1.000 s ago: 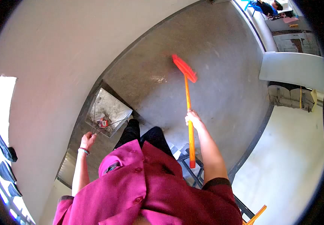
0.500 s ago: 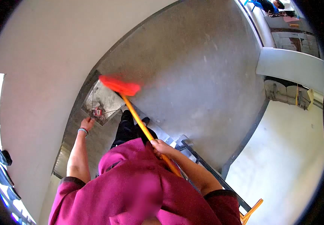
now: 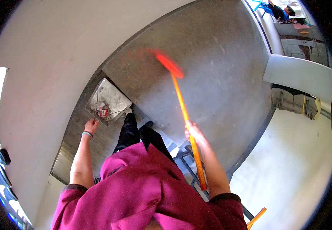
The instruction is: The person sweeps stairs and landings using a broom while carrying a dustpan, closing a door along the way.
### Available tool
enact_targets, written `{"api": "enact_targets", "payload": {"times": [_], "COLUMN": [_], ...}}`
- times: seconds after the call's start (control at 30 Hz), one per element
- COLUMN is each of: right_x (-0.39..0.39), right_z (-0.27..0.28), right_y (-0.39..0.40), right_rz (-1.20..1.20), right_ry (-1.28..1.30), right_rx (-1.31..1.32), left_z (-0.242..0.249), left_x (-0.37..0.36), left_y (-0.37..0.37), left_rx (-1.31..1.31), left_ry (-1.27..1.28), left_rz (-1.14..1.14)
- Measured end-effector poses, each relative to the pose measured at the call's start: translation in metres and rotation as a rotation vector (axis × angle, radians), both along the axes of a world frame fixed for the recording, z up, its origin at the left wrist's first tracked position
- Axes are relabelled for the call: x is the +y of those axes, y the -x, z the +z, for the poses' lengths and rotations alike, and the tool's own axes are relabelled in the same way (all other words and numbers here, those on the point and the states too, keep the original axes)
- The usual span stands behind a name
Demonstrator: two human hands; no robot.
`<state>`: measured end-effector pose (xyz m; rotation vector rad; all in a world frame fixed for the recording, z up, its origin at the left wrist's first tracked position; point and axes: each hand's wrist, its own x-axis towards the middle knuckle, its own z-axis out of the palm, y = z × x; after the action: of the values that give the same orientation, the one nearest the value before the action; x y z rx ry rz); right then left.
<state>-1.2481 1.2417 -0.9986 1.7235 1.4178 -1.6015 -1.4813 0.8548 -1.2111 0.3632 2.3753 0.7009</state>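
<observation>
My right hand [image 3: 195,134] is wrapped around the yellow-orange handle of a broom [image 3: 182,101]. The broom's red bristle head [image 3: 170,66] is smeared by motion over the grey floor. Down at the left, my left hand [image 3: 92,125], with a bracelet at the wrist, is closed at the thin wire handle of a metal dustpan [image 3: 114,96]. Inside the pan, near the hand, lie some litter and a small red-and-white packet [image 3: 102,112]. The pan's far corner is close to my foot.
A dark metal frame [image 3: 189,168] stands beside my right leg. The pale wall [image 3: 51,76] curves along the left, and a low white partition [image 3: 300,73] is at the right. Another person [image 3: 283,11] is far off at the top right, by a blue chair [image 3: 264,7].
The broom has swung right and away from the dustpan, its head leaving the pan's edge. My right hand has moved forward and right. My left hand stays almost in place.
</observation>
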Motion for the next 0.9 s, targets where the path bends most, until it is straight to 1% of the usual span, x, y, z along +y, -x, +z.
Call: {"api": "enact_targets", "payload": {"times": [0.1, 0.17, 0.2, 0.23, 0.27, 0.33, 0.37, 0.43, 0.47, 0.5, 0.57, 0.6, 0.63, 0.7, 0.77, 0.83, 0.87, 0.9], "right_x": [0.026, 0.011, -0.001, -0.024, -0.048, -0.093, -0.105, -0.119, -0.121, -0.127, -0.141, -0.139, -0.132, -0.097, -0.068, -0.030, -0.008, 0.008], "right_z": [-0.031, -0.049, -0.064, -0.062, -0.075, -0.049, -0.043, -0.012, -0.014, -0.014, -0.009, -0.008, -0.008, 0.003, -0.004, -0.014, -0.030, -0.041], "right_y": [0.020, 0.005, -0.012, -0.017, -0.038, -0.032, -0.029, -0.010, -0.008, -0.009, -0.006, -0.006, -0.004, 0.021, 0.049, 0.085, 0.097, 0.114], "right_rz": [-0.008, 0.071, 0.048, 0.214, 0.270, 0.347, 0.211, 0.153, 0.124, 0.119, 0.050, 0.086, 0.083, 0.211, 0.117, 0.180, 0.228, 0.230], "right_ry": [-0.070, -0.021, 0.067, 0.064, 0.076, 0.149, 0.277, 0.399, 0.448, 0.445, 0.309, 0.225, 0.226, 0.235, 0.130, -0.059, -0.126, -0.186], "right_rx": [-0.043, -0.064, -0.070, -0.143, -0.083, 0.022, 0.037, 0.159, 0.128, 0.131, 0.242, 0.333, 0.340, 0.285, 0.246, 0.163, 0.202, 0.134], "left_z": [-0.006, 0.001, 0.012, 0.017, 0.012, 0.000, -0.001, 0.002, 0.011, 0.009, 0.001, -0.003, -0.007, -0.007, 0.001, 0.004, 0.006, 0.013], "left_x": [-0.001, 0.001, 0.006, 0.010, 0.008, 0.003, 0.004, 0.003, 0.006, 0.005, -0.006, -0.010, -0.016, -0.018, -0.019, -0.020, -0.018, -0.014], "left_y": [-0.003, 0.000, 0.001, 0.002, 0.001, -0.002, -0.002, 0.003, 0.006, 0.006, 0.005, 0.004, 0.006, 0.013, 0.017, 0.018, 0.019, 0.018], "left_rx": [0.002, 0.020, -0.036, -0.094, -0.097, -0.009, -0.012, -0.068, -0.109, -0.106, -0.083, -0.079, -0.119, -0.158, -0.175, -0.213, -0.250, -0.251], "left_ry": [0.008, -0.005, 0.045, 0.094, 0.092, -0.045, -0.053, 0.031, 0.099, 0.097, 0.000, 0.001, 0.023, 0.047, 0.082, 0.088, 0.085, 0.097], "left_rz": [-0.002, -0.009, -0.011, -0.011, -0.013, 0.002, -0.008, -0.035, -0.057, -0.062, -0.033, -0.039, -0.044, -0.044, -0.050, -0.019, 0.005, 0.017]}}
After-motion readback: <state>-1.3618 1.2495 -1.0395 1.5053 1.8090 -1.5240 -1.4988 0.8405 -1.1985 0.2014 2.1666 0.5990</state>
